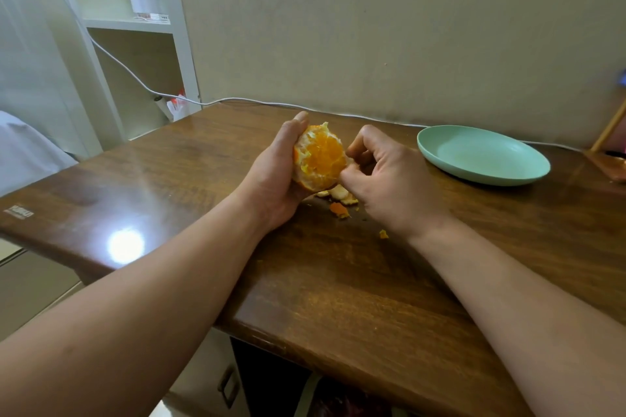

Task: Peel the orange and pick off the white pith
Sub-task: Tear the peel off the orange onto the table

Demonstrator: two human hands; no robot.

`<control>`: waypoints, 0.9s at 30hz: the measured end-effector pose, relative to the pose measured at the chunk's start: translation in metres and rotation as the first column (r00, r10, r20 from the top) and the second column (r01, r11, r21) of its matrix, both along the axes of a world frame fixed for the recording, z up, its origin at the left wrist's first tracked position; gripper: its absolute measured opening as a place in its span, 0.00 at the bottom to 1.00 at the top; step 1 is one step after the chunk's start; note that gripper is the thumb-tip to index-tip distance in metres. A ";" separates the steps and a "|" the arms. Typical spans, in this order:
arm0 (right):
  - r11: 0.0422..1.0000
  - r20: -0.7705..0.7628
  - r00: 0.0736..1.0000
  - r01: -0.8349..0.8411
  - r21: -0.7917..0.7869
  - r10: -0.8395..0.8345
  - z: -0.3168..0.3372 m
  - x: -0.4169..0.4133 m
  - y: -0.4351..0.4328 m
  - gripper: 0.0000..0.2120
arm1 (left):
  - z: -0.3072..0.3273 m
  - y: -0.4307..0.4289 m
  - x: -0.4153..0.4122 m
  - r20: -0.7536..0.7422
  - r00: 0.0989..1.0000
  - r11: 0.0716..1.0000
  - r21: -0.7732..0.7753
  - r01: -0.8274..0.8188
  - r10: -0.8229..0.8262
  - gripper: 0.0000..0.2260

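Note:
The orange (320,157) is mostly peeled, its bright flesh facing me with ragged white pith and a little rind around the edge. My left hand (276,173) grips it from the left and behind, just above the table. My right hand (382,173) is at the orange's right side, thumb and fingers curled and pinching at its lower right edge; what they pinch is too small to make out. Torn peel pieces (338,195) lie on the wooden table (338,281) right under the hands, with small orange scraps (338,210) nearer me.
A pale green plate (482,154) stands on the table to the right of my hands. A white cable (237,100) runs along the table's far edge by the wall. White shelves (135,24) stand at the back left. A wooden object (609,159) sits at the far right.

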State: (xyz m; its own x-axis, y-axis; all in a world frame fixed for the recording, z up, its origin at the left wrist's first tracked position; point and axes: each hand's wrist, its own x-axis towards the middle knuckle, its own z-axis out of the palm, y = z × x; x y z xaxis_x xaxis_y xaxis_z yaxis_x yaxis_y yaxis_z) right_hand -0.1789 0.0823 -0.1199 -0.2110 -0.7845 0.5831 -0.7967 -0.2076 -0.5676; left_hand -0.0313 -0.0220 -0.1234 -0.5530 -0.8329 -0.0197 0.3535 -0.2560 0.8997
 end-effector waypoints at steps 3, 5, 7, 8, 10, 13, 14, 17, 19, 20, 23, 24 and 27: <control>0.999 0.188 0.982 -0.026 0.033 0.020 -0.003 0.000 -0.005 0.05 | 0.000 0.003 -0.001 0.008 1.000 1.000 -0.006 -0.009 0.009 0.21; 0.998 0.256 0.966 -0.041 0.043 0.029 -0.005 -0.002 -0.008 0.05 | 0.002 0.005 0.000 0.009 1.000 1.000 -0.011 -0.016 0.016 0.21; 0.997 0.258 0.966 -0.049 0.067 0.030 -0.006 -0.006 -0.009 0.05 | 0.003 0.006 0.000 0.015 1.000 0.999 -0.029 -0.021 0.022 0.19; 0.995 0.258 0.966 -0.051 0.082 0.029 -0.006 -0.008 -0.010 0.05 | 0.003 0.007 0.000 0.017 1.000 0.999 -0.037 -0.025 0.025 0.19; 0.993 0.308 0.951 -0.059 0.107 0.023 -0.006 -0.008 -0.013 0.05 | 0.004 0.009 -0.001 0.014 0.999 0.998 -0.044 -0.034 0.035 0.18; 0.988 0.461 0.887 -0.097 0.123 0.030 -0.005 -0.006 -0.015 0.06 | 0.004 0.009 -0.001 0.002 0.999 0.998 -0.039 -0.053 0.053 0.18; 0.985 0.498 0.867 -0.110 0.136 0.028 -0.005 -0.005 -0.016 0.06 | 0.003 0.009 -0.001 -0.001 0.998 0.998 -0.038 -0.056 0.056 0.19; 0.957 0.606 0.795 -0.194 0.216 0.024 -0.003 -0.005 -0.013 0.06 | 0.002 0.010 -0.001 0.013 0.999 0.996 -0.075 -0.047 0.048 0.19; 0.941 0.626 0.779 -0.237 0.242 0.035 -0.003 -0.006 -0.012 0.04 | 0.001 0.010 -0.001 0.038 0.999 0.994 -0.099 -0.034 0.038 0.19; 0.943 0.609 0.792 -0.233 0.239 0.041 -0.003 -0.006 -0.012 0.04 | 0.001 0.010 -0.001 0.040 0.999 0.994 -0.101 -0.030 0.034 0.20; 0.959 0.551 0.832 -0.201 0.201 0.059 -0.003 -0.007 -0.012 0.06 | 0.001 0.009 -0.001 0.012 1.000 0.998 -0.061 -0.021 0.022 0.19; 0.960 0.543 0.837 -0.202 0.192 0.068 -0.003 -0.007 -0.012 0.08 | 0.002 0.009 0.000 0.003 1.000 0.999 -0.038 -0.015 0.015 0.19; 0.955 0.526 0.848 -0.204 0.215 0.062 -0.002 -0.008 -0.010 0.10 | 0.003 0.008 0.001 -0.003 1.000 1.000 -0.016 -0.001 0.001 0.19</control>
